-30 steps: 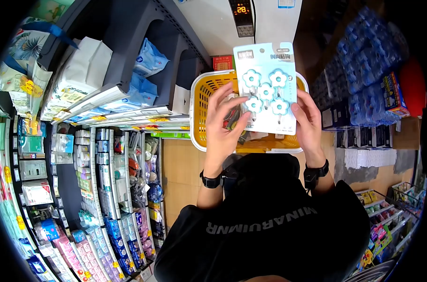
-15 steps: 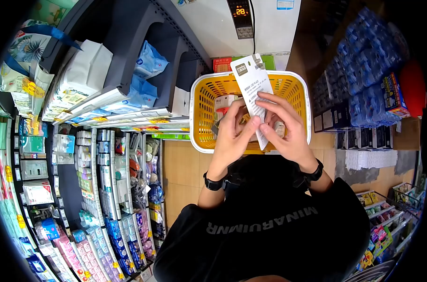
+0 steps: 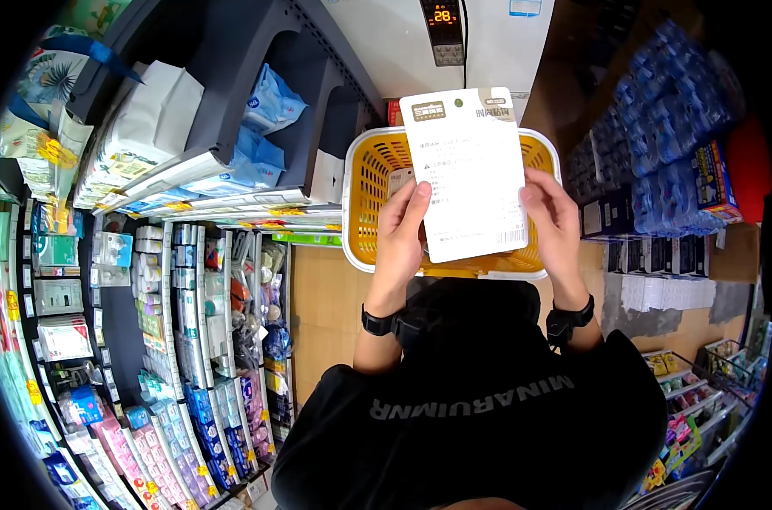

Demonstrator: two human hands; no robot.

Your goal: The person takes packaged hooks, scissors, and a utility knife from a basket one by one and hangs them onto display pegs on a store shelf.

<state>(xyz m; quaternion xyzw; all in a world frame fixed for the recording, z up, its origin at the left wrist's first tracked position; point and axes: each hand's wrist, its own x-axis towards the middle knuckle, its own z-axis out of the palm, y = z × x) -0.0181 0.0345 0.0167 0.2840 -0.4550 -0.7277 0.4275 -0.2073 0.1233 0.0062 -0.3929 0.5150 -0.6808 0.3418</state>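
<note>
White card pack (image 3: pixel 467 183), printed back up, held over the yellow basket (image 3: pixel 362 204). I see left hand (image 3: pixel 400 234) fingers clamped on the edge nearer basket's left rim, right hand (image 3: pixel 558 223) fingers on the opposite edge. Best: pinch lightly, thumbs clear of print.

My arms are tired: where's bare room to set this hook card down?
The tan floor is bare between the racked packets and the person's black shirt, with a strip right of the yellow basket. The hook card hides much of the basket's inside. Crowded: those packets, and the far right, with blue bottle packs.
</note>
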